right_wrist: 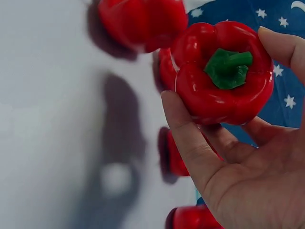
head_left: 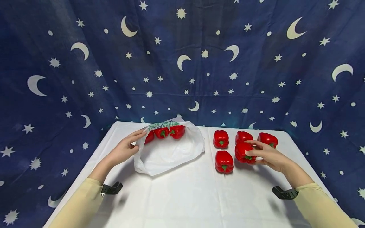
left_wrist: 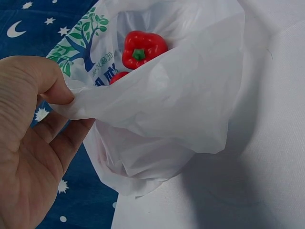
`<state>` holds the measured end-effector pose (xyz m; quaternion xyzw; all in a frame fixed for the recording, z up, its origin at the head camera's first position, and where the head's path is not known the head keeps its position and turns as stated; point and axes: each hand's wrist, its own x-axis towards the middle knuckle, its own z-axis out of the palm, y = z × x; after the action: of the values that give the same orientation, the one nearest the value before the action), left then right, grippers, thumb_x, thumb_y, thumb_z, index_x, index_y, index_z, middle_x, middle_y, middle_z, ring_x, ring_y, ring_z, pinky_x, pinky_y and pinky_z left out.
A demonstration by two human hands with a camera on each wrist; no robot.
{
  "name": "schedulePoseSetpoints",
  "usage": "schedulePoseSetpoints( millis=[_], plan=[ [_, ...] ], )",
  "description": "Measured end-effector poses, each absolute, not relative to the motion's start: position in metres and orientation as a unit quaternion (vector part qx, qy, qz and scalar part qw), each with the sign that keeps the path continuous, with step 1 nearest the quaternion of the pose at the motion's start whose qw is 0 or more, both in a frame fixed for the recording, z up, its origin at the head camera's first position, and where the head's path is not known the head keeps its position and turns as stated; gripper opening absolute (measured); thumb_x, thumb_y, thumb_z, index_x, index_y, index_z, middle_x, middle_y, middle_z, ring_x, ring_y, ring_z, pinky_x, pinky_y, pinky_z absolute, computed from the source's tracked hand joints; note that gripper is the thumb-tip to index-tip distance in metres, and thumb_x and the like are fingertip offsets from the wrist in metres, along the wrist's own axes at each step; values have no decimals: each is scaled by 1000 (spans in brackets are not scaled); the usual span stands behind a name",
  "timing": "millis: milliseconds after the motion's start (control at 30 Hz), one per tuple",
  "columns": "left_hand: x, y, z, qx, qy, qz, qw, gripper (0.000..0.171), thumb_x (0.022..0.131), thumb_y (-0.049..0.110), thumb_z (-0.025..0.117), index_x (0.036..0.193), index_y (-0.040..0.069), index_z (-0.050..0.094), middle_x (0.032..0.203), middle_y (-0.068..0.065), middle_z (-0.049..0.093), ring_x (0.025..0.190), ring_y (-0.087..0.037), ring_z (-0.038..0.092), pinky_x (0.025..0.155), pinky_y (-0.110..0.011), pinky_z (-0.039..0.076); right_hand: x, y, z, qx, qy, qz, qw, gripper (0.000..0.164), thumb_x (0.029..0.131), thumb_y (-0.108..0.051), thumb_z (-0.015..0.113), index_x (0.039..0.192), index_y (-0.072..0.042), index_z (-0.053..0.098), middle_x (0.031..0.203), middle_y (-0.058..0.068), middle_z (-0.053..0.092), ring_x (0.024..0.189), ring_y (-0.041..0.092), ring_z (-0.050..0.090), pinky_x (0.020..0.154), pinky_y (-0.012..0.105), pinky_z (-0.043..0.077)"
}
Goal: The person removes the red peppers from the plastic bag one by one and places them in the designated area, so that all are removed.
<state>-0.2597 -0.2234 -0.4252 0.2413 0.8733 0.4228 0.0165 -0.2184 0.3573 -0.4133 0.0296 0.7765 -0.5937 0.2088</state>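
My left hand [head_left: 126, 148] pinches the rim of a white plastic bag [left_wrist: 181, 105] between thumb and fingers, holding its mouth open. The bag has a green tree print, and red bell peppers [left_wrist: 143, 47] lie inside it, three showing in the head view. With thumb and fingertips my right hand [head_left: 269, 155] grips one red bell pepper [right_wrist: 224, 71] by its sides, its green stem facing the right wrist camera. That pepper is held above the table, with a shadow beneath it.
On the table's right half several more peppers stand: one at the front [head_left: 224, 162], one behind it [head_left: 220, 139], and others [head_left: 267, 139] near my right hand. A white cloth [head_left: 182, 202] covers the table. Behind hangs a dark blue curtain [head_left: 199, 79] with moons and stars.
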Motion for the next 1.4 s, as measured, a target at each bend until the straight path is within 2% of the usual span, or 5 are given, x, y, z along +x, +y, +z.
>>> schedulePoseSetpoints(
  millis=[300,633,1133,1400],
  plan=[
    [-259,-226,-425,241,873,423,11,65,92,-7,49,154,13,48,166,-1,31,149,-24,29,87,-24,46,-213,373,-434,39,802,-552,223,88,94,-25,71,160,0,19,153,33,28,128,41,44,93,50,54],
    [-258,-227,-423,245,873,422,7,66,92,-8,49,154,12,48,165,-1,31,149,-25,28,88,-24,46,-213,378,-447,55,822,-524,215,87,94,-30,73,158,2,24,148,31,37,119,35,49,86,42,55],
    [-257,-219,-420,236,876,421,19,65,93,-5,48,155,14,47,166,-2,30,147,-25,33,85,-28,46,-203,378,-448,63,842,-490,216,91,92,-35,75,158,2,24,148,35,34,119,39,50,86,43,56],
    [-258,-220,-421,240,876,418,15,65,92,-6,49,155,13,48,166,-4,30,146,-25,34,81,-27,46,-204,380,-452,66,835,-495,232,91,93,-37,73,160,-1,23,149,33,34,118,35,49,84,41,54]
  ],
)
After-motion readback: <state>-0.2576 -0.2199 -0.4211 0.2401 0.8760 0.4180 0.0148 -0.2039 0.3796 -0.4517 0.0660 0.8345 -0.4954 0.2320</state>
